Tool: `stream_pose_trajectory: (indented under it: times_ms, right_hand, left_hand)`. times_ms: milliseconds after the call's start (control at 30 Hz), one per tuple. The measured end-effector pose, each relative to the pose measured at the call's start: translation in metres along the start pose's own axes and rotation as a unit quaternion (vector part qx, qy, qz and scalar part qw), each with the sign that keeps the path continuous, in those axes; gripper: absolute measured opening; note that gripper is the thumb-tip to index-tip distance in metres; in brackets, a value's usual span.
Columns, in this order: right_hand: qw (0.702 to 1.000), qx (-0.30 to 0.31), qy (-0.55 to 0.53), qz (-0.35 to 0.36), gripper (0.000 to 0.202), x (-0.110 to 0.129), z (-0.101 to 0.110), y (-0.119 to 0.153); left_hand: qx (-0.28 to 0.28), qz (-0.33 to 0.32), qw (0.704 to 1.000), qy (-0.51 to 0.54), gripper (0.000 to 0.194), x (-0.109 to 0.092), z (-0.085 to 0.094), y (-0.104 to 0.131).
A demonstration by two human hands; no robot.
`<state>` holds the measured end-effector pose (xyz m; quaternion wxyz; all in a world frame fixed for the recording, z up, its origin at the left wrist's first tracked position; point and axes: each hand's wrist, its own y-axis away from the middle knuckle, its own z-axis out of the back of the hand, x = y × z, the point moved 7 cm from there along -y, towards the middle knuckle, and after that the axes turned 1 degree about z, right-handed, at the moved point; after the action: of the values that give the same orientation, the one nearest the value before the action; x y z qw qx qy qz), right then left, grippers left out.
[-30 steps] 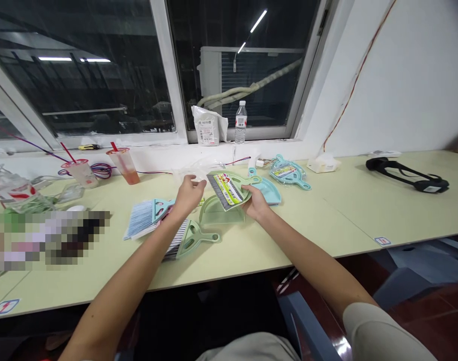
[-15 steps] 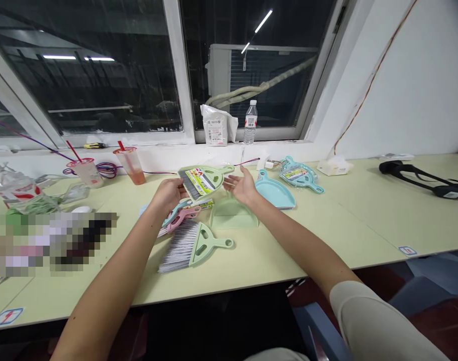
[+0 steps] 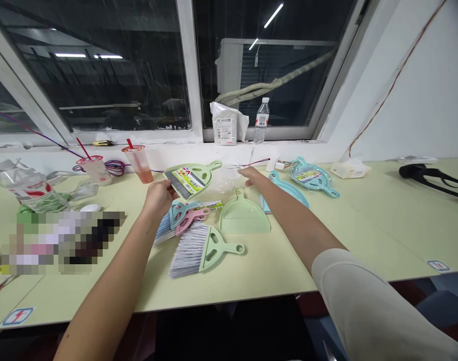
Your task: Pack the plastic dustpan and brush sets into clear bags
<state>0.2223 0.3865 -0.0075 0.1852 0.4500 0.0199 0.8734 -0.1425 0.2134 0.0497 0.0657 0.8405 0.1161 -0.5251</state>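
My left hand [image 3: 159,198] grips the near left edge of a light green dustpan-and-brush set [image 3: 193,175], which has grey bristles and a yellow label and is raised above the table. At the fingertips of my right hand [image 3: 251,175] is a clear plastic bag [image 3: 227,181]; these fingers look closed on its edge, partly hidden by the hand. In front lie a light green dustpan [image 3: 244,215] and a green brush [image 3: 212,249] with pale bristles. Beside them are a pink brush [image 3: 191,218] and a blue brush [image 3: 180,213]. My right forearm passes over a blue dustpan [image 3: 277,188].
A wrapped blue set [image 3: 313,176] and a tissue pack [image 3: 350,168] lie to the right. Two drink cups [image 3: 139,165] with red straws stand at the back left. A water bottle [image 3: 261,122] and a white package [image 3: 226,125] stand on the windowsill.
My left hand has brought the green set slightly left. My right hand has moved from beside its handle towards the back right, with the clear bag now spread below the fingers.
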Motion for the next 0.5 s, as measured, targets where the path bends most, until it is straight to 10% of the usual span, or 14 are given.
stream_pose_trajectory:
  times_ms: [500]
  right_hand:
    - [0.966, -0.004, -0.245, -0.086, 0.024, -0.019, -0.012, 0.002]
  left_hand:
    - [-0.003, -0.004, 1.000, 0.001, 0.022, 0.007, 0.006, -0.005]
